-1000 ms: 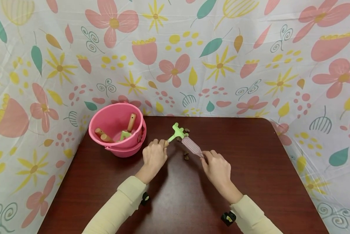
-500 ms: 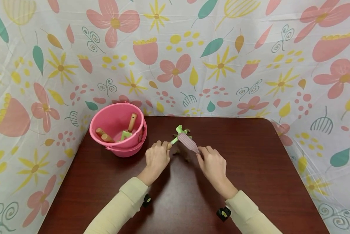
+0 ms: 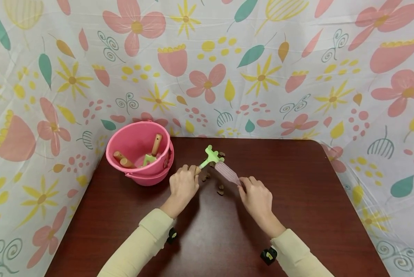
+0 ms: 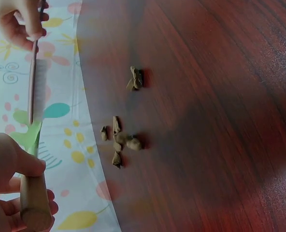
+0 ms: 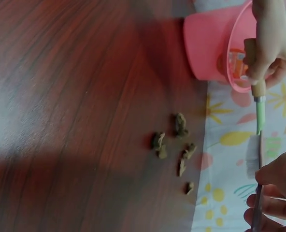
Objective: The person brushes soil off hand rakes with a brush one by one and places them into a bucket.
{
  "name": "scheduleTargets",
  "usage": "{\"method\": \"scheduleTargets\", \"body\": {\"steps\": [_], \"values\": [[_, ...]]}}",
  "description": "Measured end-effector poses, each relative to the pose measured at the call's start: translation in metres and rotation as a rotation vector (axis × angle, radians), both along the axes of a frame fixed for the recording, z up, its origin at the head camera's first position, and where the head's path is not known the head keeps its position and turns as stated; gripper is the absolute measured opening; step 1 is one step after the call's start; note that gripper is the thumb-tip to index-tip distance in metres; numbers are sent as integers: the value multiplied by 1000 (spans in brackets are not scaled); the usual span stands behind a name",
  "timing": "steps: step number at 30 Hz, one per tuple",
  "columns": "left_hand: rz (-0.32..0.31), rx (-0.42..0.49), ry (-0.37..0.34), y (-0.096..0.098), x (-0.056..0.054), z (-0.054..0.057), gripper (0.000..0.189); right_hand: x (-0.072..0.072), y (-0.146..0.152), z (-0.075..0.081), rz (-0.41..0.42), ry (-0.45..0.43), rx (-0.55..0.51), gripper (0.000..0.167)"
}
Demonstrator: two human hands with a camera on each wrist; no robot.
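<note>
My left hand [image 3: 184,185] grips the wooden handle [image 4: 34,193] of a small green hand rake [image 3: 211,155], lifted over the back of the table. A pale pink brush [image 3: 226,172] is pinched by its thin handle in my right hand [image 3: 256,196]. Its bristles [image 5: 252,154] face the table, and its tip meets the green rake head in the head view. Brown clods [image 4: 118,140] lie scattered on the wood below the tools; several more crumbs [image 3: 220,189] sit nearer me.
A pink bucket [image 3: 148,177] stands at the back left, left of my left hand. Inside it lean tools with wooden handles [image 3: 155,144], one with a green head [image 3: 148,160]. The dark red table [image 3: 296,192] ends at a flowered cloth [image 3: 279,111] behind.
The brush slid left over the rake's neck half a second ago and is now back right at its head. Crumbs that were blurred below the tools now lie still on the table.
</note>
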State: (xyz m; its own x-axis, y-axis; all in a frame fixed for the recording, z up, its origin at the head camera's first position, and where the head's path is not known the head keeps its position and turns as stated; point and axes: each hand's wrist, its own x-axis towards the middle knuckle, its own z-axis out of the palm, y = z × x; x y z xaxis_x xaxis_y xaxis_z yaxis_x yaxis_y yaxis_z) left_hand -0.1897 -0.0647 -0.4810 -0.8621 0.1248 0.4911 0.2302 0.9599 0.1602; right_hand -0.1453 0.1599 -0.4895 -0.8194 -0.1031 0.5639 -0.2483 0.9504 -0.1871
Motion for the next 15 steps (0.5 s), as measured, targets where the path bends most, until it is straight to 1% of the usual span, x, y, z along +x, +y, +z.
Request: {"method": "scheduleTargets", "body": {"steps": [5,8,15], "values": [[5,17,-32,-2,-1,1,19,1,7,-3,-11,19,2,23],[21,33,-58,-3,-2,1,21,0,11,-5,-26,21,-6,23],[36,99,-142,-6,-1,2,22,-1,17,-7,-41,-1,-63,23]]}}
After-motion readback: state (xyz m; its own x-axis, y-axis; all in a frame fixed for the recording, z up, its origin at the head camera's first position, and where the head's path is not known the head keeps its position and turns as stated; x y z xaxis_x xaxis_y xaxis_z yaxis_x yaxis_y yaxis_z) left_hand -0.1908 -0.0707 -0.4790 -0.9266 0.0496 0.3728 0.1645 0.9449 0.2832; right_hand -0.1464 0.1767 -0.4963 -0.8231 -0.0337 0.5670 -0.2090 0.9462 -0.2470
